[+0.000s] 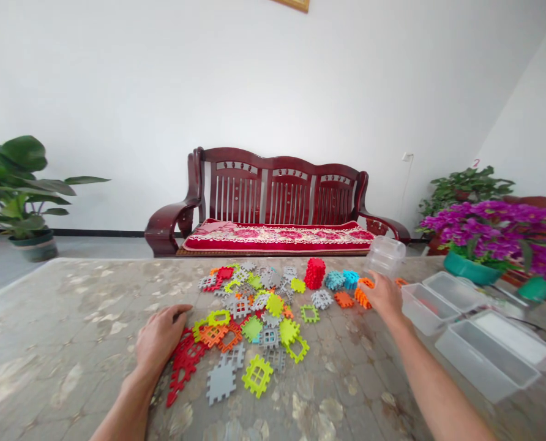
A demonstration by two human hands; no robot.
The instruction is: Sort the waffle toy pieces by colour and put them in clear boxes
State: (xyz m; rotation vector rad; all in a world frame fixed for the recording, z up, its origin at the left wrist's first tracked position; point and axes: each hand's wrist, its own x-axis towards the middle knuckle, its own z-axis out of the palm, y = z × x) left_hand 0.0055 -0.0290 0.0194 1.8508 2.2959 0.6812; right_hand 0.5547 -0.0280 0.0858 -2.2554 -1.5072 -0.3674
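Note:
My left hand rests on the table at the left of a loose pile of interlocking plastic building tiles, its fingers loosely stretched out, holding nothing. Right beside it lies a red tile panel. The pile holds grey, lime, orange and red tiles, among them a lime window tile and a solid grey tile at the near side. My right hand closes its fingers on a stack of orange building tiles; its palm side is partly hidden. Just left of that stack lies an orange tile.
A red tile stack, blue stacks and a grey stack stand behind the pile's right side. Clear plastic boxes and a clear container are at the right. Purple flowers stand beyond them; a wooden bench faces the table.

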